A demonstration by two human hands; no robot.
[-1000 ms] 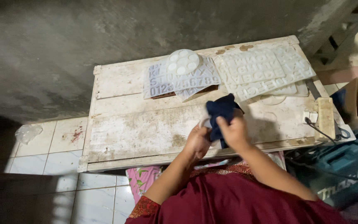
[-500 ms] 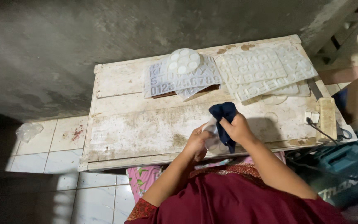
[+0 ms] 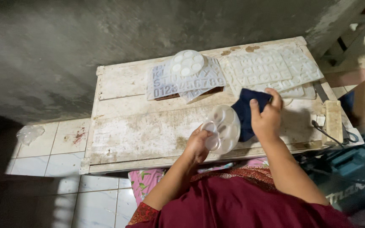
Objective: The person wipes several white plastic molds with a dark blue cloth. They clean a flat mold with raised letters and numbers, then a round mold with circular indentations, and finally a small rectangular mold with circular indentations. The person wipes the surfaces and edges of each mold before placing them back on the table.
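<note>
Two hands busy: left hand (image 3: 198,144) grips a round white mould (image 3: 224,128), right hand (image 3: 266,119) clutches a dark blue cloth (image 3: 246,110) above the worn surface (image 3: 140,126).

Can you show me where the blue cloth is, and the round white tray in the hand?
blue cloth (image 3: 245,113): head view, on its middle fold.
round white tray (image 3: 224,126): head view, on a middle cup.

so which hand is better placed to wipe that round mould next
Probably the right hand: it already grips the dark blue cloth right beside the round white mould. The left hand is occupied holding the mould from below.
</note>
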